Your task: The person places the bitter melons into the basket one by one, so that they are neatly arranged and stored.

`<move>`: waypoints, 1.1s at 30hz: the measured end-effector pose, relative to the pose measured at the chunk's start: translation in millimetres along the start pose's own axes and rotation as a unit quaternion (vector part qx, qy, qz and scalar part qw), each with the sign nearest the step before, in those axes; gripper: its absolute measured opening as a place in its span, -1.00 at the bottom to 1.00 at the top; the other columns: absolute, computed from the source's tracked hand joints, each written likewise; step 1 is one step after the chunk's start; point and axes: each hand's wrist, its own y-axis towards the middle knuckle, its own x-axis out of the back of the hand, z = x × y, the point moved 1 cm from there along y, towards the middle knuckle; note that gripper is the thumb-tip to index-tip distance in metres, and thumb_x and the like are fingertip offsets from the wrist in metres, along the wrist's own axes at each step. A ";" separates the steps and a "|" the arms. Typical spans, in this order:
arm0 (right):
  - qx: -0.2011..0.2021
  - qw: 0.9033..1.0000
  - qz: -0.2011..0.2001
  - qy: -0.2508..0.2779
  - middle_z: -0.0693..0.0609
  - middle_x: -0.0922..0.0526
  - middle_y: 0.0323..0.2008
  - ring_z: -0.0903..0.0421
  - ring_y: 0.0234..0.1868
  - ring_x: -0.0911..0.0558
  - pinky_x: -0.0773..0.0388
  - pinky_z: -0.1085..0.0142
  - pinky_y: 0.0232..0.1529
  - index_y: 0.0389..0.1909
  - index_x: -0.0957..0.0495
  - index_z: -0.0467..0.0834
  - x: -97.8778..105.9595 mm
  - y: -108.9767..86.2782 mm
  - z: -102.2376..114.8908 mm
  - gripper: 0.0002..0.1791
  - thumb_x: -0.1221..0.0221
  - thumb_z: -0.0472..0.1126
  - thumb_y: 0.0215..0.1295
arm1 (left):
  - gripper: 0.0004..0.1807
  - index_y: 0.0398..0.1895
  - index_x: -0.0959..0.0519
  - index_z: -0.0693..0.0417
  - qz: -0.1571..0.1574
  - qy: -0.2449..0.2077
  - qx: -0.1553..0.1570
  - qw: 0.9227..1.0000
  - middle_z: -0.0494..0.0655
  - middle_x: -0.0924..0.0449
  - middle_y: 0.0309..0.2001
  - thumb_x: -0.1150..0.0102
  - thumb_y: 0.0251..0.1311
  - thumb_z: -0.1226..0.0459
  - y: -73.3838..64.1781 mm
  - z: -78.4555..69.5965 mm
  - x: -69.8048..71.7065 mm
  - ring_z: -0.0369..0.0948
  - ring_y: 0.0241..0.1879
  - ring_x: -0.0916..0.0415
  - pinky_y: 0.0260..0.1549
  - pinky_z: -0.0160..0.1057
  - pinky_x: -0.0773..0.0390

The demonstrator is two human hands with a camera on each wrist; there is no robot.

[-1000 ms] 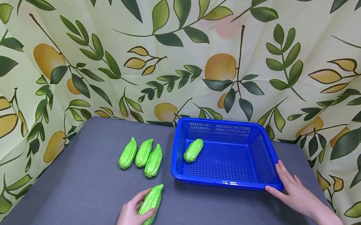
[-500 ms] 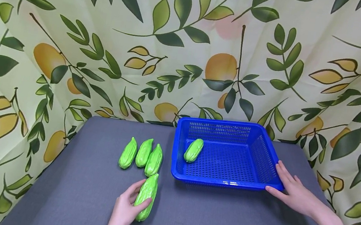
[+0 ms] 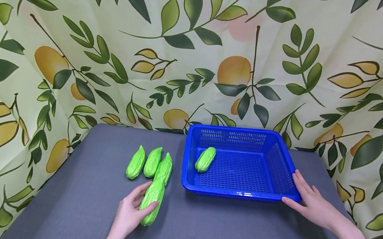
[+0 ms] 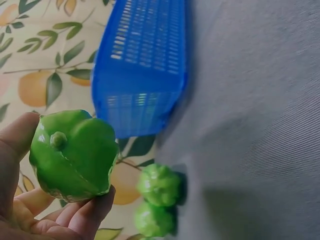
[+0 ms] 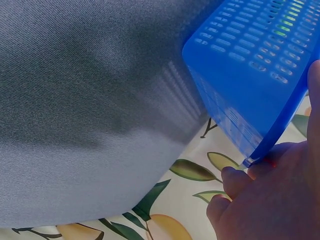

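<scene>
Table [image 3: 234, 231], one, flat grey surface. Directly on it: basket [image 3: 225, 192], one, blue, rectangular, perforated, standing upright toward the far edge, right of centre; green gourds [image 3: 152, 162], three, ridged, lying grouped left of the basket, tips toward the far edge, rightmost partly hidden.

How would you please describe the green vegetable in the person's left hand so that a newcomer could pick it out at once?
Find the blue basket on the grey table, then look to its left, where three green vegetables lie close together. Just nearer the viewer is a similar bumpy green one; it alone is gripped, by the left hand.
</scene>
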 end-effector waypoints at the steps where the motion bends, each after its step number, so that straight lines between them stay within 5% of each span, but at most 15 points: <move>1: 0.001 1.000 0.000 0.001 -0.38 0.34 0.46 -0.46 0.40 0.13 0.39 -0.35 0.33 0.46 0.31 -0.35 0.0 -0.1 -0.3 0.06 -0.07 0.19 0.31 | -0.38 0.19 -0.48 0.10 -0.002 0.001 -0.002 1.000 0.14 -0.63 -0.08 -0.41 -0.02 0.32 2.0 -1.9 1.1 -0.16 -0.14 -0.68 -0.28 -0.46 -0.58; 23: 0.004 1.000 -0.004 -0.002 -0.37 0.33 0.46 -0.47 0.40 0.09 0.32 -0.36 0.32 0.46 0.29 -0.36 -1.5 -1.1 0.5 0.05 -0.07 0.18 0.31 | -0.34 0.25 -0.42 0.10 0.018 -0.006 -0.017 1.000 0.22 -0.55 0.08 -0.37 0.01 0.36 49.4 -41.4 7.7 0.06 0.02 -0.59 -0.21 -0.37 -0.60; 33: 0.009 1.000 -0.010 0.000 -0.34 0.35 0.47 -0.46 0.41 0.11 0.38 -0.32 0.34 0.46 0.30 -0.35 -0.5 -2.5 -1.0 0.04 -0.07 0.17 0.32 | -0.35 0.26 -0.41 0.14 0.058 -0.051 -0.027 0.997 0.27 -0.50 0.11 -0.36 0.04 0.35 66.1 -54.3 -16.2 0.10 0.01 -0.59 -0.17 -0.24 -0.64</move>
